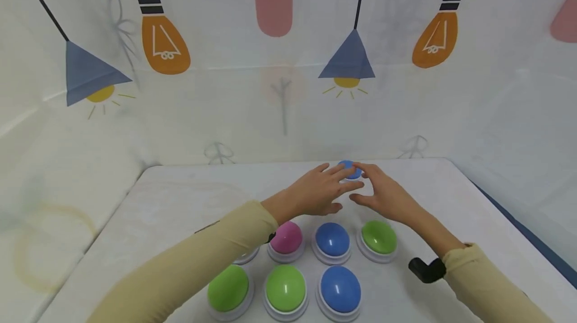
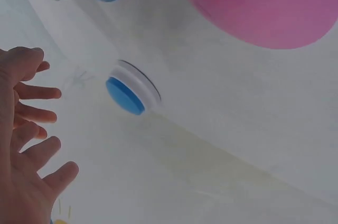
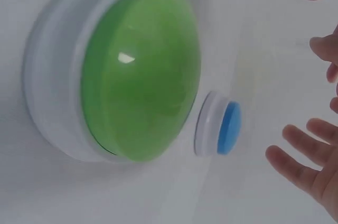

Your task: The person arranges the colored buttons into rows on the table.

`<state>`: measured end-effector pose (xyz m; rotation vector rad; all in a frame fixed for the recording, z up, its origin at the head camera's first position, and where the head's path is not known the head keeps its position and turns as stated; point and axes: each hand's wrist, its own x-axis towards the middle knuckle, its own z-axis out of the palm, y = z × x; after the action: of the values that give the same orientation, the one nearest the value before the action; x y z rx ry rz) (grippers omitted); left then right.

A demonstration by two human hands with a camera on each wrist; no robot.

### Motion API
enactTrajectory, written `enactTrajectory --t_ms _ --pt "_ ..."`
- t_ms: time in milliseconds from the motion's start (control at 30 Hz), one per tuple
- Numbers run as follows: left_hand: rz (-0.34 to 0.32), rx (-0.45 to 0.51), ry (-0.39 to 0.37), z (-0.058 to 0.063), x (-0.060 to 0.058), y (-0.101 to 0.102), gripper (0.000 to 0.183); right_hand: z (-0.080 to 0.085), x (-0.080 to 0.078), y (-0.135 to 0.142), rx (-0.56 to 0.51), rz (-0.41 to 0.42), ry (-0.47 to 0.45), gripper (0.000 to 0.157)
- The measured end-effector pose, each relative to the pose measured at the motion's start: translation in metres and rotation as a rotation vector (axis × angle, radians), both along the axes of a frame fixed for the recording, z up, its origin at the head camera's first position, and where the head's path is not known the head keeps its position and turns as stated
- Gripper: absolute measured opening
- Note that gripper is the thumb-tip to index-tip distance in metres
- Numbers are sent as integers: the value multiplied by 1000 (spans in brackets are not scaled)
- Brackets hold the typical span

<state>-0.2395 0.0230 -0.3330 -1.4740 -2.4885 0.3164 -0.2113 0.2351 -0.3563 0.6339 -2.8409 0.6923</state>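
In the head view my left hand (image 1: 322, 190) hovers over the far part of the table, its fingers spread and pointing right. Facing it, my right hand (image 1: 386, 194) is held with fingers loosely bent. Neither holds anything. Behind the fingertips, partly covered by them, stands a blue push button (image 1: 353, 174) on a white base. Both wrist views show gaps between the fingers and this blue button (image 2: 125, 95). Below the hands are a pink button (image 1: 287, 237), a blue button (image 1: 333, 239) and a green button (image 1: 379, 237).
Nearer me stand two green buttons (image 1: 286, 288) and a blue one (image 1: 340, 289). Under my left sleeve (image 1: 198, 258) another button is mostly hidden. A white sheet (image 1: 239, 112) printed with lamps and bulbs rises behind the white table (image 1: 171, 198). A black piece (image 1: 425, 269) sticks out at my right cuff.
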Motion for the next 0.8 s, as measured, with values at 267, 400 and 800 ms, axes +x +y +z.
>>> enactTrajectory --t_ms 267,400,800 --pt "65 -18 -31 -12 -33 17 67 -11 -38 15 11 -72 -68 77" --pt "143 -26 -65 -17 -50 25 66 -17 -54 22 30 -117 -102 78" --pt "336 50 -264 -28 -85 42 71 -31 -89 22 67 -153 -205 81"
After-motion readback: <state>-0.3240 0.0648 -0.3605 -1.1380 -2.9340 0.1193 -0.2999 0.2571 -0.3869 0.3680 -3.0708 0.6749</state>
